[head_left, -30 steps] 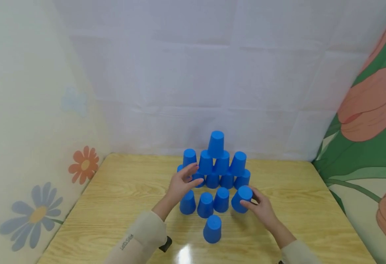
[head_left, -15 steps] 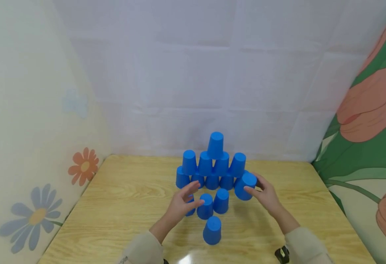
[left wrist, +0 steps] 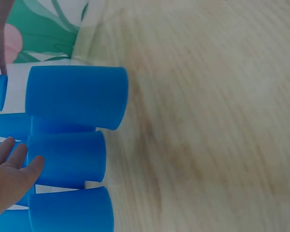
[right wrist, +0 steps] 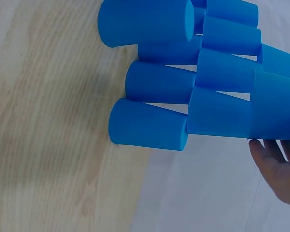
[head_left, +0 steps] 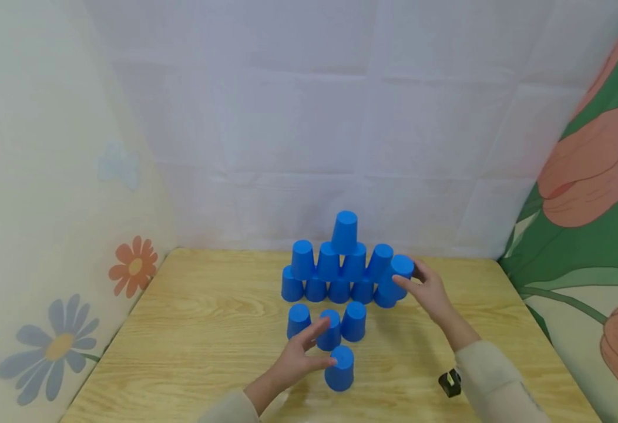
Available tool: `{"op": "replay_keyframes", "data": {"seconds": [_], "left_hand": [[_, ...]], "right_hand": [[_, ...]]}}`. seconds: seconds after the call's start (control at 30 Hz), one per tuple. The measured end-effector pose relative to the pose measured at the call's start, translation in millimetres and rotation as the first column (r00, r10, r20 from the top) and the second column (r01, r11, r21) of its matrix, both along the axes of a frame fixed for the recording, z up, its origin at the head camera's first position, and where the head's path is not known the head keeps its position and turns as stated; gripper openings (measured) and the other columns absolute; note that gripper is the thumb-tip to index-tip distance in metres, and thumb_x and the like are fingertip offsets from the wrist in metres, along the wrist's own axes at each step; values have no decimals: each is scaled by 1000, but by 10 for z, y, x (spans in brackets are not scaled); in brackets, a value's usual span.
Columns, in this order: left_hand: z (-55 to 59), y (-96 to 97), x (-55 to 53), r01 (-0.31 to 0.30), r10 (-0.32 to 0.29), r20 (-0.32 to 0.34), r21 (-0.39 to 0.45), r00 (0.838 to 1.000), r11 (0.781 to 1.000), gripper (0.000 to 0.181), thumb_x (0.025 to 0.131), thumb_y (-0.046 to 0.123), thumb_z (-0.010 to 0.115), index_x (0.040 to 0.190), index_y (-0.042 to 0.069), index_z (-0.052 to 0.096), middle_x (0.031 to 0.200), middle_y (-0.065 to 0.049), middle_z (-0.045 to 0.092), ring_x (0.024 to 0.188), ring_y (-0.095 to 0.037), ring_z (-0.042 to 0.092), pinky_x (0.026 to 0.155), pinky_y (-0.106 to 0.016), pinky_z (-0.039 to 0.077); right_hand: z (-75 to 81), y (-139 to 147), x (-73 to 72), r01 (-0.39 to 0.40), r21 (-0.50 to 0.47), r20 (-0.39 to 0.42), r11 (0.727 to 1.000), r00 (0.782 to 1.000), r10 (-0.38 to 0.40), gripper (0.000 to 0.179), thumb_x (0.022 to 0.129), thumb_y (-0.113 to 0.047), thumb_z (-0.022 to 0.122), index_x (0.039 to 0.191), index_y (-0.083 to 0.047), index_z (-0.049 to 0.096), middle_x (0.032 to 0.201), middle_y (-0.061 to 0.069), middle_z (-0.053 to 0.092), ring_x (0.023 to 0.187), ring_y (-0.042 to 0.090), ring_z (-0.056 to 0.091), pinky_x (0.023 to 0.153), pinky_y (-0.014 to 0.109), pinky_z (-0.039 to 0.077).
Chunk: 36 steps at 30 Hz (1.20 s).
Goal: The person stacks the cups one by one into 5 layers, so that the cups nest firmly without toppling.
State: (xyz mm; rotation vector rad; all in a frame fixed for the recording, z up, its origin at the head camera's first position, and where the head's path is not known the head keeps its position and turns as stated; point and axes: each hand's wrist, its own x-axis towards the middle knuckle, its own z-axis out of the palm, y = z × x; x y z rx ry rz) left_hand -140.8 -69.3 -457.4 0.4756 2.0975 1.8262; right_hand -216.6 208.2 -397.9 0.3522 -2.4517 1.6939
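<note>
My right hand (head_left: pixel 433 294) pinches a blue plastic cup (head_left: pixel 401 277) between thumb and fingers, upside down at the right end of the cup stack. In the right wrist view that held cup (right wrist: pixel 278 106) overlaps an upper-row cup (right wrist: pixel 220 113). Upside-down blue cups make the stack: a bottom row, a second row (head_left: pixel 328 262) and a single cup (head_left: pixel 345 232) on top. My left hand (head_left: pixel 293 361), fingers extended, hovers by the loose cups in front, its thumb overlapping the nearest cup (head_left: pixel 339 376). The left wrist view shows its fingers (left wrist: pixel 19 157) in front of cups.
Between the stack and the nearest cup, three more upturned cups (head_left: pixel 353 323) stand in a loose row on the wooden table (head_left: pixel 208 305). A white cloth (head_left: pixel 298 117) hangs behind the table. Flowered panels (head_left: pixel 594 176) flank both sides. A small black device (head_left: pixel 450 383) sits by the right sleeve.
My right hand has lifted its cup from the front row up and back to the stack's right end. My left hand has drawn back from the stack toward the front cups.
</note>
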Motion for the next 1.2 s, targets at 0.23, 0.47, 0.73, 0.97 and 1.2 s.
{"op": "replay_keyframes", "data": {"seconds": [0.23,0.47,0.73,0.97,1.2], "left_hand": [[-124,78,61,2,-1,7,-78,1000,997,76,74,23,69,136,18,26,135,-9,31,123,-28,26,93,-53,25],[-84,137,129,-13,13,10,-79,1000,997,74,73,19,69,135,12,29,133,-16,33,119,-35,29,90,-54,28],[-286,190,104,-53,56,30,-83,998,995,71,73,20,69,133,15,32,131,-11,37,118,-31,33,89,-53,30],[-358,215,116,-64,69,58,-94,996,994,68,74,20,68,132,14,34,131,-10,37,117,-32,33,89,-51,32],[-413,242,104,-79,86,57,-114,995,990,67,73,18,69,131,14,36,131,-9,37,117,-33,33,89,-49,32]], "right_hand": [[91,-27,-92,-11,-6,-31,1000,999,11,52,79,-31,62,122,-7,45,115,12,49,104,27,45,85,47,37],[193,-65,-216,13,-9,-72,1000,997,-14,50,79,-30,62,120,-5,47,112,12,51,101,26,47,85,44,38],[290,-104,-354,24,-66,-7,997,1000,-25,54,79,-29,63,124,-7,44,116,14,48,105,28,44,87,43,37],[329,-158,-455,33,-58,34,998,999,-31,59,78,-36,62,126,-9,42,119,13,47,109,27,43,89,42,36],[332,-208,-561,43,-36,24,998,999,-42,60,78,-40,60,125,-10,42,118,13,48,107,27,43,88,43,37]]}}
